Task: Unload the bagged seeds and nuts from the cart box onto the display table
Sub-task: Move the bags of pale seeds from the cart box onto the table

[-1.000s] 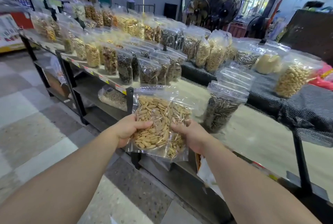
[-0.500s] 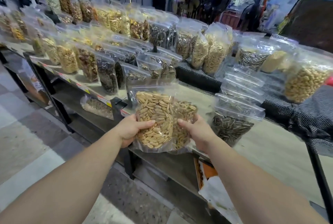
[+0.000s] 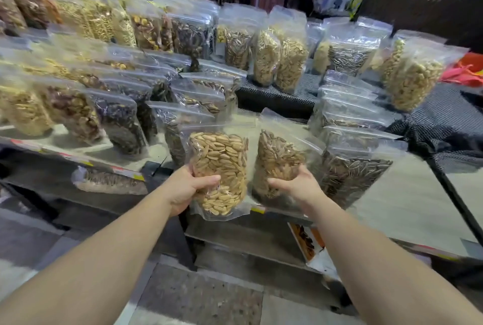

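Bags [image 3: 219, 168] now apart — one per hand [image 3: 187, 189]

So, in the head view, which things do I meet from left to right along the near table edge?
Left hand → clear bag of pale seeds → clear bag of brownish seeds → right hand → clear bag of dark striped sunflower seeds → bare pale tabletop.

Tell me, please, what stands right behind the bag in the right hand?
Behind the bag of brownish seeds gripped by the right hand stands a bag of striped sunflower seeds, with more clear bags lined up behind. The held bag hides its lower left part.
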A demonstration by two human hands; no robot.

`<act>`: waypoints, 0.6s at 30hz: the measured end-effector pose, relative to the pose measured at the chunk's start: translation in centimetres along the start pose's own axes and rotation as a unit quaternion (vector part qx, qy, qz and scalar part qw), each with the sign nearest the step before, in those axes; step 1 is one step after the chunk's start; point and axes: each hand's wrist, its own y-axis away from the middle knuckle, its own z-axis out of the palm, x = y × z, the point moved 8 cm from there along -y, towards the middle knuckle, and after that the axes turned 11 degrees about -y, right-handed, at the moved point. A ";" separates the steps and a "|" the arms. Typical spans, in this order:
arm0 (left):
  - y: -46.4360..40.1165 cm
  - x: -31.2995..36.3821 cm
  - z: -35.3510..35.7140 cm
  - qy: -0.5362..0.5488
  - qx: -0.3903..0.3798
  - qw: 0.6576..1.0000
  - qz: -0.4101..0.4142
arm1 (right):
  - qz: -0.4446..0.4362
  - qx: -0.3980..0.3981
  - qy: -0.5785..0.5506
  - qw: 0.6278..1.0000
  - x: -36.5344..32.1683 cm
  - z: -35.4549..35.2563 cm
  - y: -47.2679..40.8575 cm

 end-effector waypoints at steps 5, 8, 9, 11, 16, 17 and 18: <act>-0.6 -0.2 0.0 -0.036 -0.063 0.997 -0.010 | -0.014 0.050 0.057 0.997 1.2 0.0 0.4; -1.0 -0.3 0.5 -0.049 -0.092 0.995 -0.003 | -0.016 0.080 0.052 0.995 1.1 -0.1 0.2; -1.2 -0.3 0.7 -0.053 -0.097 0.994 -0.003 | -0.012 0.087 0.045 0.995 1.2 -0.2 -0.1; -1.6 -0.5 1.2 -0.060 -0.104 0.993 -0.002 | -0.003 0.100 0.035 0.994 1.5 -0.3 -0.6; -3.2 -0.3 3.0 -0.062 -0.116 0.991 0.003 | 0.006 0.108 0.033 0.994 1.2 -0.6 -3.2; -3.6 -0.1 3.4 -0.062 -0.117 0.991 0.004 | 0.007 0.107 0.047 0.993 0.8 -0.8 -3.8; -4.0 0.0 3.7 -0.064 -0.117 0.991 0.006 | 0.012 0.107 0.065 0.992 0.5 -1.0 -4.5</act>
